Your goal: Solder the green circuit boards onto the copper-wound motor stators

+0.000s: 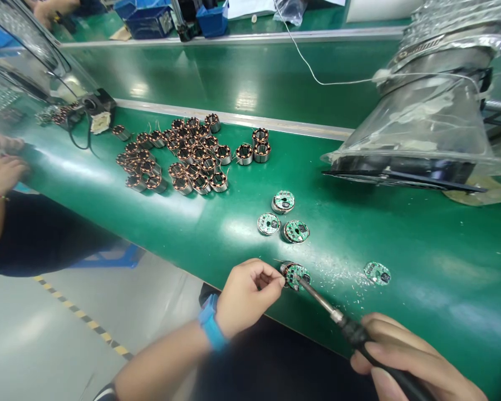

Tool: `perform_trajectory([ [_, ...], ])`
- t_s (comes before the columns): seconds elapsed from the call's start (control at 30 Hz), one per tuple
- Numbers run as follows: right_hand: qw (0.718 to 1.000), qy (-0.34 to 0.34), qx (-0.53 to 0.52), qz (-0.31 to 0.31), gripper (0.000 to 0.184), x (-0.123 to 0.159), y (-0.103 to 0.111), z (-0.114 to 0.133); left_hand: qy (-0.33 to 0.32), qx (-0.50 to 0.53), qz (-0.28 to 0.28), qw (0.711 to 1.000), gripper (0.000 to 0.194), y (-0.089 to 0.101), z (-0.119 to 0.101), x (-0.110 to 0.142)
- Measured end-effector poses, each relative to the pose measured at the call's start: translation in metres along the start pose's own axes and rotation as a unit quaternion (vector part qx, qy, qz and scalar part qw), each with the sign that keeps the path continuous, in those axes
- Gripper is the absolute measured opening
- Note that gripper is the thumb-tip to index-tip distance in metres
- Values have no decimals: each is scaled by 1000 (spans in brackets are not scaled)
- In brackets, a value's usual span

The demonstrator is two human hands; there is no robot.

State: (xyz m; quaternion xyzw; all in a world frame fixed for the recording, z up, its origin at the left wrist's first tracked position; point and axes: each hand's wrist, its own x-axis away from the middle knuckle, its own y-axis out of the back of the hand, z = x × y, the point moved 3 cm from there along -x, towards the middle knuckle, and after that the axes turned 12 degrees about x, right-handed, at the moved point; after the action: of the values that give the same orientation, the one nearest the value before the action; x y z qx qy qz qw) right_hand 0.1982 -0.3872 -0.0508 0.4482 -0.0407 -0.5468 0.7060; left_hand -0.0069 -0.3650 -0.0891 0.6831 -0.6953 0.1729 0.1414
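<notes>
At four o'clock, the right hand (417, 353) grips a soldering iron (337, 316); at six, the left hand (246, 298) pinches a coil (285, 268) at its edge.

Blue bins (152, 23) line a ledge (325, 25); striped tape (82, 313) crosses the floor (29, 340).

We see bright light, pale glare streaking the glossy green tabletop (183, 211), and shadow beneath the clear plastic funnel-shaped hood (426, 125); blur softens a co-worker's bare hands (2, 174) at left.
</notes>
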Motion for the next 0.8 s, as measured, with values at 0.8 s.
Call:
perform_trajectory([
  [0.8, 994, -63, 80, -48, 27, -20, -52, -6, -45, 38, -50, 997, 12, -8, -12, -17],
])
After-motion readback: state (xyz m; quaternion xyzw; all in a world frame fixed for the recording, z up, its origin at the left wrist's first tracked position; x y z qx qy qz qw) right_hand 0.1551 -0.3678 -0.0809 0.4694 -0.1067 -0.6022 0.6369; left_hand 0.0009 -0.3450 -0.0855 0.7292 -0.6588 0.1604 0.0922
